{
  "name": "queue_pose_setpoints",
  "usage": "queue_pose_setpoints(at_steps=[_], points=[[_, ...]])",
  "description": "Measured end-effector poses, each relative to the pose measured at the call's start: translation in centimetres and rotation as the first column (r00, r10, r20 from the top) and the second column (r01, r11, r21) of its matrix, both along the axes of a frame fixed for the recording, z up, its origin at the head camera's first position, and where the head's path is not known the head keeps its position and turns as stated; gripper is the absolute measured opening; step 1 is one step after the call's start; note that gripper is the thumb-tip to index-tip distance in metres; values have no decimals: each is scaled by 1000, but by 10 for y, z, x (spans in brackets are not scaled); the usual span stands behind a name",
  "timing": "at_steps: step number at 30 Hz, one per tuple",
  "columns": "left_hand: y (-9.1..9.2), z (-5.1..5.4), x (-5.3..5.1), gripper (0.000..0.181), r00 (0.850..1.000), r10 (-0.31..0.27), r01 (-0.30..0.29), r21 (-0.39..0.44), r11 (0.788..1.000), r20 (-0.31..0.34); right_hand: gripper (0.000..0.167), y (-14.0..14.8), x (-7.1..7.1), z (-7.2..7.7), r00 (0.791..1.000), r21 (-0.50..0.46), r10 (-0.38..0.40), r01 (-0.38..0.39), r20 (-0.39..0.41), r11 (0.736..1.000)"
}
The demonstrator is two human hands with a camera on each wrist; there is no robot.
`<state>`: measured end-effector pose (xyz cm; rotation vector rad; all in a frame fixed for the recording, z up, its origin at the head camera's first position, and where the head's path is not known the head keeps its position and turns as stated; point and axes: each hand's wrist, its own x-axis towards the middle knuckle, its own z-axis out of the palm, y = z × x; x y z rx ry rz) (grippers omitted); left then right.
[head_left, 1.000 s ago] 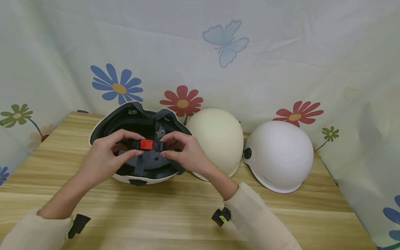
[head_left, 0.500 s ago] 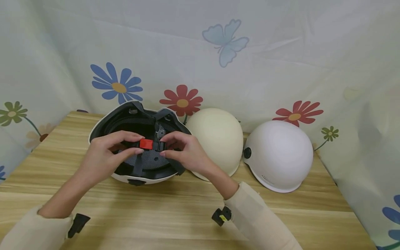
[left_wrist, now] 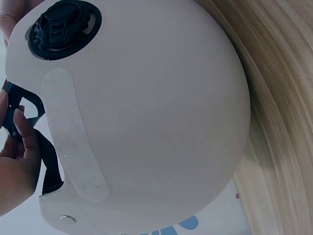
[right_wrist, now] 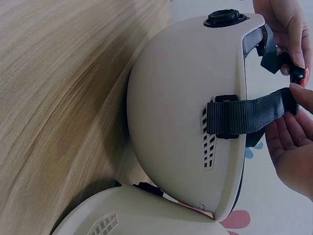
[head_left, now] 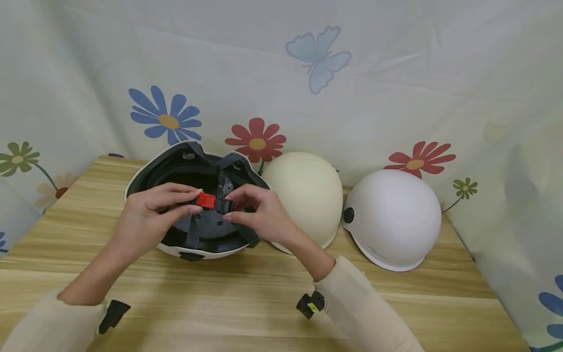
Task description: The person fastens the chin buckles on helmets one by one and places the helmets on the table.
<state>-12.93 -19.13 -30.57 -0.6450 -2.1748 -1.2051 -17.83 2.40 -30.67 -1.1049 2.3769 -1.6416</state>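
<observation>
An upturned cream helmet [head_left: 176, 252] with a dark padded liner lies on its crown at the left of the table. Over its opening, both hands hold the chin strap's buckle [head_left: 206, 201], which has a red part and a black part meeting end to end. Thumb and fingers of my left hand [head_left: 149, 212] pinch it by the red side. My right hand [head_left: 264, 215] pinches the black end. Dark webbing straps [right_wrist: 254, 115] run from the helmet's side up to the fingers in the right wrist view. I cannot tell whether the buckle is latched.
A second cream helmet [head_left: 301, 195] stands dome up just right of the first. Beside it is a whiter helmet [head_left: 396, 220] with a black side button. All rest on a wooden table [head_left: 246, 303], before a cloth backdrop [head_left: 246, 63] printed with flowers.
The buckle has tilted slightly, its black end dipping a little toward me. Both hands keep their grip with only slight movement, and the helmets stay where they were.
</observation>
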Motion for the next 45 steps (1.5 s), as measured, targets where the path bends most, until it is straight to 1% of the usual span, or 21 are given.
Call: queue_pose_setpoints(at_steps=[3,10,15,21,26,28,30,33,35,37,39,42,44,45], points=[[0,0,-1,33,1000,2,-2,-10,1000,-8,25,0,0,0,1000,6,-6,6,5,1000],[-1,2,-1,35,999,-21,20,-3,1000,-36,26,-3,-1,2,1000,7,-3,3,-9,1000],[-1,4,-2,37,998,-30,30,-13,999,-56,25,-5,1,4,1000,12,-10,10,-17,1000],[-1,4,-2,37,997,-41,39,-32,999,-68,25,-5,3,4,999,17,-19,19,-29,1000],[-1,3,-2,37,996,-50,48,-24,999,-69,24,-6,3,5,999,11,-20,20,-40,1000],[0,3,-2,37,997,-49,47,-31,998,-63,24,-7,3,5,999,8,-9,9,-47,1000],[1,2,-3,37,996,-57,55,-33,998,-67,23,-9,4,6,998,6,2,-2,-56,1000],[2,2,-1,37,995,-66,64,-32,997,-72,23,-12,6,8,998,3,22,-22,-55,1000],[2,3,-1,37,995,-65,63,-24,998,-80,23,-12,6,9,998,4,22,-22,-54,1000],[1,3,-1,37,996,-48,46,-31,998,-71,23,-12,5,9,999,6,27,-26,-48,1000],[-1,4,-2,39,998,-26,23,-54,998,-49,25,-11,4,9,998,16,35,-35,-48,999],[-8,3,-2,40,1000,12,-12,-117,993,-2,27,-7,-1,8,998,46,49,-47,-39,998],[-15,3,-2,40,999,25,-17,-171,985,42,29,-1,-5,8,998,86,40,-37,-37,996],[-18,2,-1,40,997,24,-10,-200,980,68,29,2,-7,7,999,111,30,-25,-38,994]])
